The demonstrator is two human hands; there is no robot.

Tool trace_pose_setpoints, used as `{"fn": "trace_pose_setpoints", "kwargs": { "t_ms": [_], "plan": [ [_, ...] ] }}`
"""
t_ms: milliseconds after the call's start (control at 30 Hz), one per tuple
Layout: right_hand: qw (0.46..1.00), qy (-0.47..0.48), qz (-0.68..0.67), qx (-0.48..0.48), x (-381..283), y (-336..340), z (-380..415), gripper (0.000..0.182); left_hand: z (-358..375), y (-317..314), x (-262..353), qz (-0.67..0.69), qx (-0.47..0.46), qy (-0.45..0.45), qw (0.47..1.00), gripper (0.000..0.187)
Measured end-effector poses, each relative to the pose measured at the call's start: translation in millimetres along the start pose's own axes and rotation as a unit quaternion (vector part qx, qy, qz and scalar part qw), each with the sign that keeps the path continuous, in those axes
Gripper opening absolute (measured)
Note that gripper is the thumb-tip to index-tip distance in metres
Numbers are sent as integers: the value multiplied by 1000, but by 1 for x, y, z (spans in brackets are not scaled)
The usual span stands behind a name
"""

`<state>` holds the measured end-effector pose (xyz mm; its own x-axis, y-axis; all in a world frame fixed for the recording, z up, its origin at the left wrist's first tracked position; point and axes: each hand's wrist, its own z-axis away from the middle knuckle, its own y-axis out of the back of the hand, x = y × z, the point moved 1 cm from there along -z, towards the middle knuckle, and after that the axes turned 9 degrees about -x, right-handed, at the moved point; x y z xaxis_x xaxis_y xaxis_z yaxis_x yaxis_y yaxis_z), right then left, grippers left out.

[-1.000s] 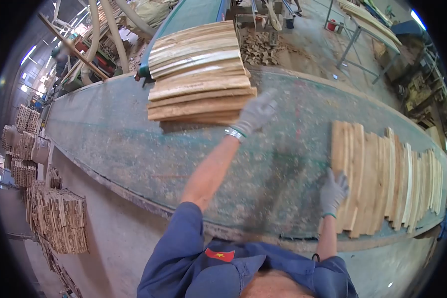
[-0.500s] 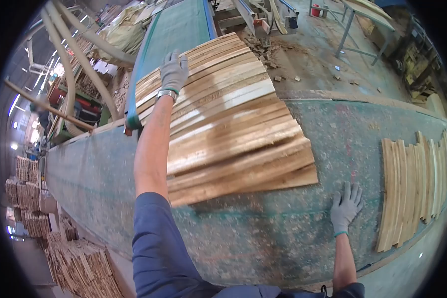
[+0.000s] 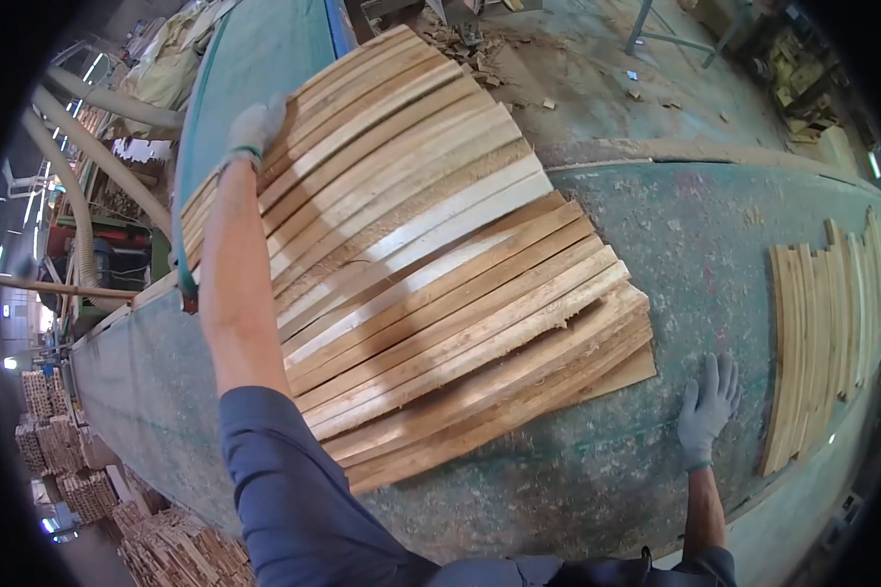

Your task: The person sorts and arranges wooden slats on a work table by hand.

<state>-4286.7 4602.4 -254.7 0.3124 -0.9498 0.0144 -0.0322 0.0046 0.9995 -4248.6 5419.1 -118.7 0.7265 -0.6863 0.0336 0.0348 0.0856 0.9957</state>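
A wide row of wooden strips [image 3: 431,225] lies side by side, slanting across the green worktable [image 3: 646,225] and the end of a green belt [image 3: 255,68]. My left hand [image 3: 256,127], in a grey glove, is at the upper left ends of the strips, its fingers pointing away from me; whether they press on the wood is hard to tell. My right hand [image 3: 710,409], gloved too, lies on the table with fingers spread and holds nothing. It sits between the large row and a smaller row of strips [image 3: 817,338] at the right.
Stacked wood [image 3: 181,548] stands on the floor at the lower left. Ribbed hoses [image 3: 108,171] run down at the upper left. Wood scraps [image 3: 470,59] litter the floor beyond the table. Metal legs [image 3: 685,37] stand at the upper right.
The view has shifted. My left hand has moved toward the left edge of the large row, and the strips reach further toward me. My right hand stays spread on the table.
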Motion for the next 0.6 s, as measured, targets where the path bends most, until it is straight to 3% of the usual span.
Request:
{"fn": "trace_pose_setpoints", "kwargs": {
  "t_ms": [100, 167, 200, 300, 367, 400, 433, 467, 533, 600],
  "plan": [
    [995, 14, -99, 22, 19, -8, 6, 51, 53, 1, 10, -16, 1, 15, 1000, 74],
    [962, 19, -264, 66, 28, -15, 10, 53, 105, -1, 21, -5, 0, 21, 1000, 71],
    [934, 27, -346, 83, 32, -13, 13, 54, 133, 0, 27, -7, 6, 19, 1000, 70],
    [810, -77, -571, 109, -9, 13, 58, 60, 184, -53, 7, -14, 20, 5, 1000, 72],
    [795, -43, -600, 77, -35, 18, 114, 65, 250, -81, 14, 74, -16, 26, 997, 75],
    [822, -43, -567, 28, -45, 26, 144, 68, 287, -70, 39, 111, -35, 11, 993, 72],
    [798, -80, -596, -26, -59, 45, 168, 73, 278, -111, 37, 96, -4, -20, 995, 69],
    [760, -134, -635, -32, -70, 48, 190, 80, 291, -103, 66, 50, -62, 7, 997, 68],
    [718, -144, -681, 8, -52, 45, 204, 87, 300, -128, 91, 89, -64, -7, 994, 69],
    [740, -132, -659, -13, -44, 55, 207, 90, 312, -130, 114, 84, -63, -17, 994, 70]
  ]
}}
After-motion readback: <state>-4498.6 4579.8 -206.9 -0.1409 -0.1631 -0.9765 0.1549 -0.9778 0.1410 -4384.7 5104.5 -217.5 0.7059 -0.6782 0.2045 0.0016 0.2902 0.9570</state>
